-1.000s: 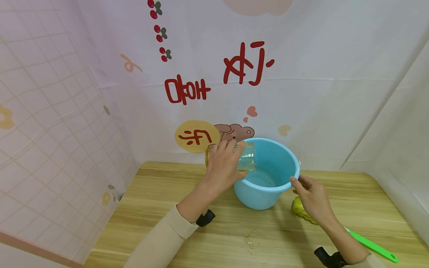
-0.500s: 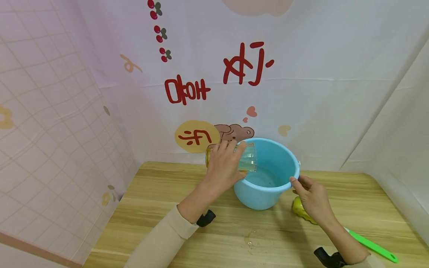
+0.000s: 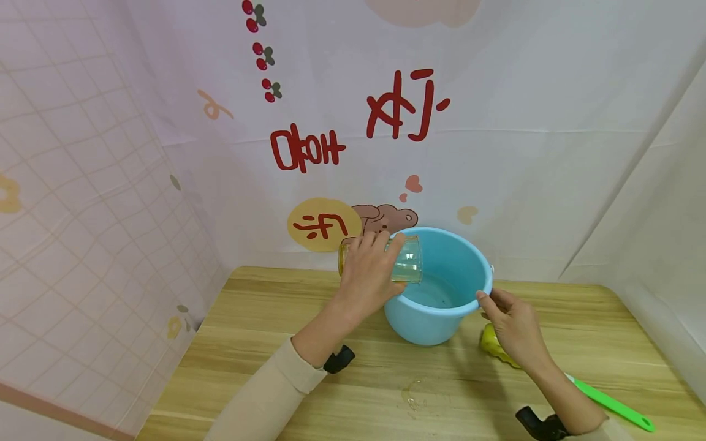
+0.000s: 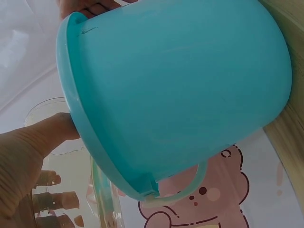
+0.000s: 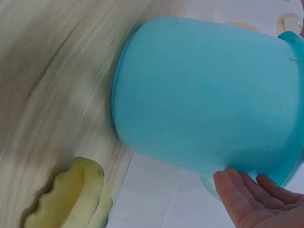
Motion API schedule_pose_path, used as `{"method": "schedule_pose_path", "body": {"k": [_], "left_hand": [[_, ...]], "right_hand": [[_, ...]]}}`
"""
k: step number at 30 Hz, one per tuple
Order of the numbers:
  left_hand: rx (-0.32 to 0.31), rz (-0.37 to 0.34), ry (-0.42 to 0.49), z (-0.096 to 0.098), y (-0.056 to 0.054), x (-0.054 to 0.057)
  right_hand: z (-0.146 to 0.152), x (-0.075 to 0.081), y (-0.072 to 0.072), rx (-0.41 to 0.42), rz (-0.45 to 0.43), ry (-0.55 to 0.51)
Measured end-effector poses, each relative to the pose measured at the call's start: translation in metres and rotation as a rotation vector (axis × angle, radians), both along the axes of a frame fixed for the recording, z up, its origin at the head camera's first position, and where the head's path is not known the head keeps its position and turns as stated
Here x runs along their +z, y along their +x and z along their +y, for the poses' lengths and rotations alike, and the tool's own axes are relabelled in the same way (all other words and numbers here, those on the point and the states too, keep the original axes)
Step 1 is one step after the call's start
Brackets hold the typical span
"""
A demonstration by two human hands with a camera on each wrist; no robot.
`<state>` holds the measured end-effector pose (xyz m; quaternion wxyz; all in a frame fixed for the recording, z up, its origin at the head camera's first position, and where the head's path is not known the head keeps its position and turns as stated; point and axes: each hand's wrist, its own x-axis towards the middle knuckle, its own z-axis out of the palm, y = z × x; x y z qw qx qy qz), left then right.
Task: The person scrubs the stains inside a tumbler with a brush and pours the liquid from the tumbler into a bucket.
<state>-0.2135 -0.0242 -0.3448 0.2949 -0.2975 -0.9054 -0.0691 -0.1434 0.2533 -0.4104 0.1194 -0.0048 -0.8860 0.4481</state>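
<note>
My left hand [image 3: 368, 266] grips a clear, yellowish drinking glass [image 3: 409, 262] lying almost on its side. The glass's mouth hangs over the left rim of a light blue bucket [image 3: 421, 327], which stands on the table. In the left wrist view, fingers show through the glass [image 4: 102, 190], and the thumb lies by the bucket's rim. My right hand [image 3: 513, 321] pinches the bucket's right rim, thumb on top and fingers outside below it. A little clear liquid seems to lie at the bucket's bottom.
Behind and below my right hand lies a yellow, wavy-edged piece [image 3: 493, 344]. A green handle [image 3: 612, 404] points to the front right; my forearm hides whether they join. A wet patch [image 3: 416, 397] marks the wooden table [image 3: 265, 324]. White printed cloth [image 3: 529, 184] hangs close behind the bucket.
Almost nothing differs. The glass stays tilted over the bucket's rim, and both hands keep their places.
</note>
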Motion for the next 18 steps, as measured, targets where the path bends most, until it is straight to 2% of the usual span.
{"method": "schedule_pose_path", "body": {"k": [18], "left_hand": [[0.010,0.008,-0.013,0.0010,0.0006,-0.0005]], "right_hand": [[0.0012,-0.0015,-0.0017,-0.005,-0.006,-0.005]]}}
